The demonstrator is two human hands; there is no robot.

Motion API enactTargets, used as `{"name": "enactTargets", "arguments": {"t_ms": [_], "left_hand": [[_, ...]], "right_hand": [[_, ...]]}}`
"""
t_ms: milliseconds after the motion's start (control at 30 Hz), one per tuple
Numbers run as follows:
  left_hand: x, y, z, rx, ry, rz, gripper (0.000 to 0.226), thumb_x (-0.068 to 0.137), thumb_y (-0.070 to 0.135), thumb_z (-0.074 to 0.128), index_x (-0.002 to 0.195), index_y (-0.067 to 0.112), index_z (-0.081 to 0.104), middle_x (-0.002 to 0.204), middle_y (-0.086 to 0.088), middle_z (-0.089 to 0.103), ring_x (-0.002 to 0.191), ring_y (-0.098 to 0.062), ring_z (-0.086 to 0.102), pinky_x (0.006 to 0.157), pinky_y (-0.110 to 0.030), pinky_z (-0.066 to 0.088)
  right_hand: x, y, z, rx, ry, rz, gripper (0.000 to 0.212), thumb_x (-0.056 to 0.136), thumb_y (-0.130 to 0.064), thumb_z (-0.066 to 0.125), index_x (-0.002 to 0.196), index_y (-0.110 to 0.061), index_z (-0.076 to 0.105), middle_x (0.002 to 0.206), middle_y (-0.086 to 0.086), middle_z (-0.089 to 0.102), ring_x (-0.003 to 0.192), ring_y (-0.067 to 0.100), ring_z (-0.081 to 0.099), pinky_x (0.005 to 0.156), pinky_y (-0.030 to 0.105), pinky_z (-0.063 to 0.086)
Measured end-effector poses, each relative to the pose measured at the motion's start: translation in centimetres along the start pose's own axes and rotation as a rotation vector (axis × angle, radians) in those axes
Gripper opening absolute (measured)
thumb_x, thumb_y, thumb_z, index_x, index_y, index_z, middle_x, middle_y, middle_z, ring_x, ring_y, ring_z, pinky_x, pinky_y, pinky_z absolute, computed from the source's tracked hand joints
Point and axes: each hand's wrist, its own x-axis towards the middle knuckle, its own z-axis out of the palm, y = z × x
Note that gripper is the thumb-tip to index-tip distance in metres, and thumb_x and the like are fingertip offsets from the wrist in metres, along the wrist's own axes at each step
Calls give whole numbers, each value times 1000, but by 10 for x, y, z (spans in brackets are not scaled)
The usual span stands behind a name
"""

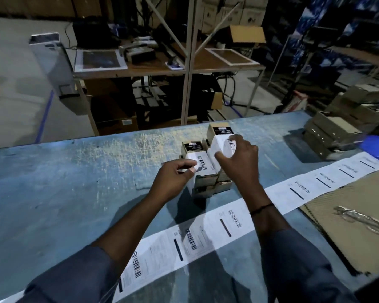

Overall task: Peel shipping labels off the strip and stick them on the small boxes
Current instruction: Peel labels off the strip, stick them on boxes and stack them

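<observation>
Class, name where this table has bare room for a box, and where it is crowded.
Bare: the table left of the small boxes, beyond the label strip. Crowded: right side, with cardboard sheet and box stacks.

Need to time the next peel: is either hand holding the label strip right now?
No: left hand and right hand are both up at the small boxes, and the label strip lies flat on the table.

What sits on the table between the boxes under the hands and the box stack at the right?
Nothing: in the head view that stretch of blue table is bare between the boxes and the stack, apart from the stack's shadow.
</observation>
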Motion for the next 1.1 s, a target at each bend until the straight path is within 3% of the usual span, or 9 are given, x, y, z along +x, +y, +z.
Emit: {"name": "enactTargets", "arguments": {"t_ms": [133,233,333,467,567,700,867,967,1100], "left_hand": [[11,0,18,26,92,-82,33,97,22,71,130,19,71,129,6,67,122,-12,62,99,-27,47],[17,1,25,40,156,-143,40,98,29,70,136,17,65,137,4,63,124,-13,58,103,-31,47],[20,6,31,-25,114,-238,33,102,27,64,134,21,61,134,4,65,112,-16,62,95,-39,54],[21,9,42,-53,60,-330,31,103,24,61,134,22,61,128,3,69,110,-21,66,98,-37,52],[21,4,50,-25,65,-353,48,85,22,66,131,27,59,130,0,71,114,-23,67,103,-44,53],[21,-1,55,-25,78,-376,69,69,30,59,138,27,51,133,0,68,118,-24,65,102,-49,54],[13,11,61,53,52,-360,64,93,15,59,151,24,34,140,-2,62,118,-27,62,95,-43,55],[9,10,60,88,57,-345,63,95,16,61,152,25,34,143,-3,61,122,-28,61,101,-46,53],[5,7,58,113,22,-317,78,79,31,75,147,26,37,142,0,63,122,-25,63,102,-46,53]], "right_hand": [[13,16,3,-4,-118,55,68,79,-58,74,135,-25,53,130,9,60,120,35,50,100,45,44],[22,21,-2,272,-192,178,79,82,-69,70,145,-25,47,129,-1,55,118,22,53,100,39,45],[35,27,-4,544,-304,378,79,71,-72,74,132,-22,63,124,-3,67,114,20,64,103,43,51],[36,31,-1,623,-423,332,51,74,-40,76,122,-24,68,112,-2,76,105,23,72,94,43,56],[34,29,-1,659,-531,268,53,77,-24,72,129,-24,65,115,-4,75,103,20,73,84,34,53],[36,30,-3,660,-601,262,50,78,-25,70,128,-30,66,114,-6,76,102,22,74,81,33,50],[28,32,-8,709,-686,377,16,94,-33,64,109,-30,67,93,-6,77,84,17,69,76,34,47],[22,35,-8,710,-691,420,41,76,-52,70,111,-31,67,102,-1,78,96,25,70,92,50,51],[19,36,-10,709,-678,420,55,68,-56,71,117,-30,66,108,2,78,105,31,71,102,57,47]]}}
